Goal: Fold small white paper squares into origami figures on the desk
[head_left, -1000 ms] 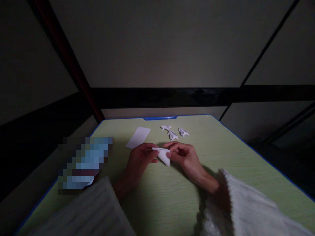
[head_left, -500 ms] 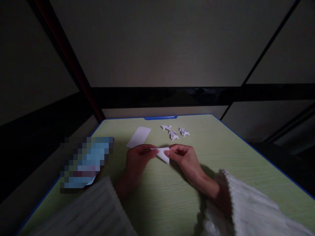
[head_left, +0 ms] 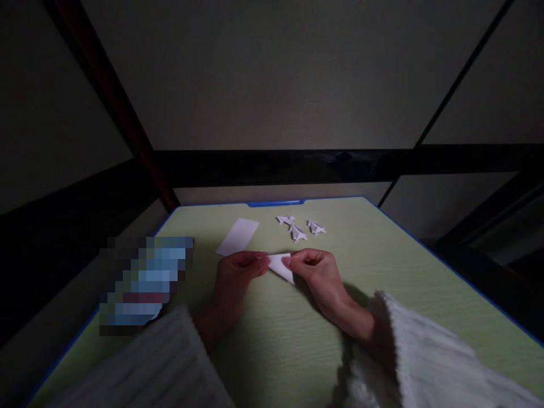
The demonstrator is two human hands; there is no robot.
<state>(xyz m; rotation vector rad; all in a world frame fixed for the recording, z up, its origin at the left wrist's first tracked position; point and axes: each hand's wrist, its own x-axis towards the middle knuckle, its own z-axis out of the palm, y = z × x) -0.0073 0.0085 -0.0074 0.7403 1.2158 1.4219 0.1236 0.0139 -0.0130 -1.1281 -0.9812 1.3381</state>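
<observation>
A small piece of folded white paper (head_left: 280, 266) is pinched between my two hands above the middle of the table. My left hand (head_left: 236, 281) grips its left corner between thumb and fingers. The thumb of my right hand (head_left: 319, 276) presses on the upper right part, with the fingers curled behind. The visible side of the paper tapers to the left like a triangle, and its lower corner points down and right. What lies behind the fingers is hidden.
Beyond my hands, three small folded paper figures (head_left: 298, 233) lie on the green table (head_left: 382, 255). A flat white paper sheet (head_left: 238, 237) rests left of them. At the left edge is a pixelated bluish object (head_left: 148, 283). A wall rises behind the table.
Both hands keep their pinch on the folded paper and have barely moved. The whole view has shifted very slightly.
</observation>
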